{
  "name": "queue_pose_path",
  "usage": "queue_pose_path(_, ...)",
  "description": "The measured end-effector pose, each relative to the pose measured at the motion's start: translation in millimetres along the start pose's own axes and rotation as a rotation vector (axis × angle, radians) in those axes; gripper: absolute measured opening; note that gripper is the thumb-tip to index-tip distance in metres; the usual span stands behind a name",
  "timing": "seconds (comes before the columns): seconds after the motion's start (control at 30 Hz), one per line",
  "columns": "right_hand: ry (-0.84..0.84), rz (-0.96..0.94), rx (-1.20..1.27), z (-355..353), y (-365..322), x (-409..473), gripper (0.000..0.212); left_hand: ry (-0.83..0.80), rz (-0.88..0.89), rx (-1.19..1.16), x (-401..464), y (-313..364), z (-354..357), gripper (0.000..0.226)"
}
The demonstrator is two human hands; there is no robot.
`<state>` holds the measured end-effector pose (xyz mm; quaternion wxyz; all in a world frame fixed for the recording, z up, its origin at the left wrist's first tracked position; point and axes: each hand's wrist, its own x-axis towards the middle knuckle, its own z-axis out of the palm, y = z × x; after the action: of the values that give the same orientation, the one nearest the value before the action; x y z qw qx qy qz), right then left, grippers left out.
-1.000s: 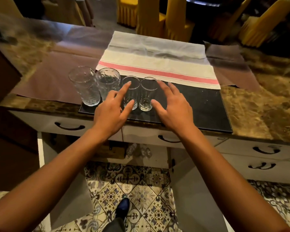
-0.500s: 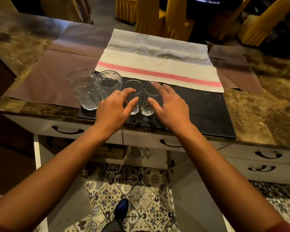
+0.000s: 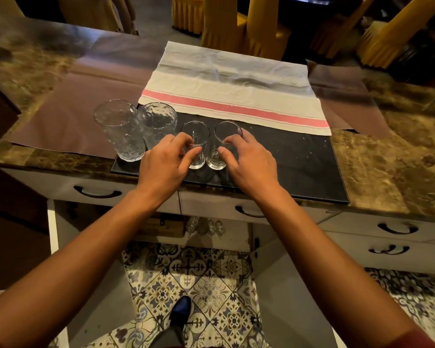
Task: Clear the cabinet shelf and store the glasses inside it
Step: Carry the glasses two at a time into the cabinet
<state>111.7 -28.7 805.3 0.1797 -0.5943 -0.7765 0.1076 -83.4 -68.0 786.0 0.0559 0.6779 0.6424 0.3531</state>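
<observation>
While four glasses stand upright in a row on the black mat (image 3: 299, 167) at the near edge of the marble counter (image 3: 397, 156), both hands are laid on the two small ones. At the left end of the row a tall textured glass (image 3: 119, 130) is seen, with a second textured glass (image 3: 156, 124) touching or just beside it; neither is touched by a hand. The left hand (image 3: 165, 164) is curled narrowly around the left small glass (image 3: 196, 144), its thumb pressed to the near side and its fingers (image 3: 183, 139) wrapped over the far left side, so that the glass is gripped. Just beside it stands the right small glass (image 3: 221, 144), which is gripped by the right hand (image 3: 249, 162) in the same way: the thumb is set against the near wall and the fingers are bent around the right side, the index fingertip reaching close to the rim. Both small glasses are rested on the mat, close together. Behind the row, a white cloth with a pink stripe (image 3: 236, 96) is spread over the far part of the mat. Below the counter, between two drawers with dark handles, the open cabinet (image 3: 236, 237) is seen, and a few small glasses (image 3: 206, 226) are dimly visible on its shelf.
</observation>
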Motion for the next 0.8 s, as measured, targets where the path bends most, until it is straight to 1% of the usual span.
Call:
queue_pose_path(0.17,0.0,-0.005,-0.006,-1.3,7.4,-12.3,0.036,0.009,-0.004,-0.002,-8.5,3.3,-1.3,0.03)
queue_pose_path(0.27,0.004,-0.019,-0.009,-1.6,12.4,-22.2,0.033,0.015,-0.009,0.037,-15.4,7.0,-0.9,0.035)
queue_pose_path(0.37,0.013,0.002,0.037,-0.1,16.8,-34.6,0.03,0.02,-0.017,0.065,-23.1,10.4,-0.1,0.039)
queue_pose_path(0.7,-0.016,0.029,0.133,-9.4,30.3,-71.8,0.031,0.003,-0.03,0.087,-53.7,25.1,1.7,0.033)
queue_pose_path(0.8,-0.015,0.045,0.134,-19.1,36.8,-83.1,0.031,0.004,-0.05,0.051,-60.4,30.2,1.2,0.033)
